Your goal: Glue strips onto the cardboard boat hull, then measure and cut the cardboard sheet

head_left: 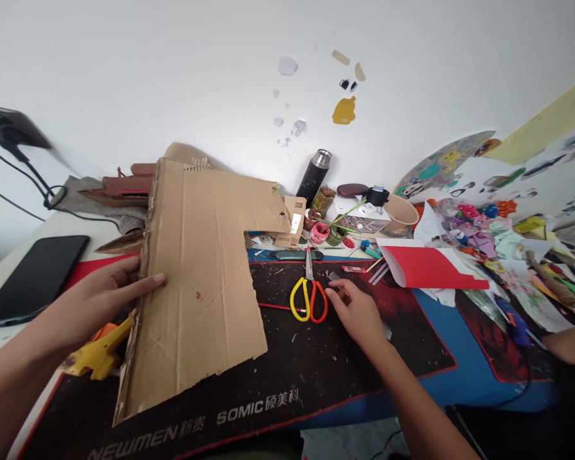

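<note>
My left hand [108, 287] is closed on the left edge of a large brown cardboard sheet [199, 287], thumb on top and the other fingers behind it. The sheet has a cut-out notch on its right side and torn edges. Just right of it, scissors [308, 291] with one yellow and one red handle lie on the dark mat, blades pointing away. Beside the red handle is my right hand [357, 310], its thumb and forefinger pinched together. A small greyish piece [334, 276] shows at these fingertips; what it is I cannot make out.
A yellow tool [100, 350] lies partly under the sheet's left edge, near a black phone [33, 278]. Behind stand a black thermos [314, 176], small paint jars [320, 232] and a paper tub [400, 214]. Red paper [436, 268] and craft pieces crowd the right; another person's arm [572, 344] shows there.
</note>
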`<state>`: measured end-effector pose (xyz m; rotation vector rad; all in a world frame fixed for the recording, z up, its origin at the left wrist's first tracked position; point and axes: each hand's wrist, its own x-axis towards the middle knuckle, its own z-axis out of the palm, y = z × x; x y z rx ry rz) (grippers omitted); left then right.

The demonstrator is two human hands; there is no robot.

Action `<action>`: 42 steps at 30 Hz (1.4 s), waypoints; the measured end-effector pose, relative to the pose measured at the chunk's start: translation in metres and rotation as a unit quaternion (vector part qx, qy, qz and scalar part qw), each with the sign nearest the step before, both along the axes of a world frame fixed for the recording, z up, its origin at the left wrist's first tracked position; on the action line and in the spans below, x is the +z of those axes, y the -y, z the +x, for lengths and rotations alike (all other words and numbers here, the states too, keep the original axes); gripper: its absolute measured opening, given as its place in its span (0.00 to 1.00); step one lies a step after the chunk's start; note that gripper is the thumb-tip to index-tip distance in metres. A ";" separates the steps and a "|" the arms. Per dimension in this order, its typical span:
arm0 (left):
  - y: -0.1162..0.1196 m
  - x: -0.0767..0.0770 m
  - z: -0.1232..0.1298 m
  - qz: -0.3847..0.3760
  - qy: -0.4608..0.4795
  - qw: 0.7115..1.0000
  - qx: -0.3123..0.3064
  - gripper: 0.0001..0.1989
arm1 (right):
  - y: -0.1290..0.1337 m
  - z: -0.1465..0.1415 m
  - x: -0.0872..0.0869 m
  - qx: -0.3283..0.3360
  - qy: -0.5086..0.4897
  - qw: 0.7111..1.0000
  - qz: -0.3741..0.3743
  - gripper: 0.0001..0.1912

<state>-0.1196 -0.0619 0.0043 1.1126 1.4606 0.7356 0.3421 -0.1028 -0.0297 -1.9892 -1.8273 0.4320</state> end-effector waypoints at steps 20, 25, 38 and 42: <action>0.007 0.000 0.006 -0.013 0.007 1.000 0.002 0.36 | -0.008 -0.059 0.011 0.051 0.114 0.986 -0.115 0.15; 0.008 0.003 0.007 -0.005 0.003 1.000 0.004 0.34 | -0.005 -0.046 -0.003 0.033 -0.022 0.997 -0.065 0.10; 0.006 -0.004 0.018 0.007 0.057 0.996 0.065 0.38 | 0.005 -0.044 0.003 -0.097 -0.473 0.869 -0.110 0.25; 0.005 0.008 0.026 0.009 0.097 0.987 0.131 0.41 | 0.016 -0.048 0.006 -0.062 -0.515 0.849 -0.101 0.28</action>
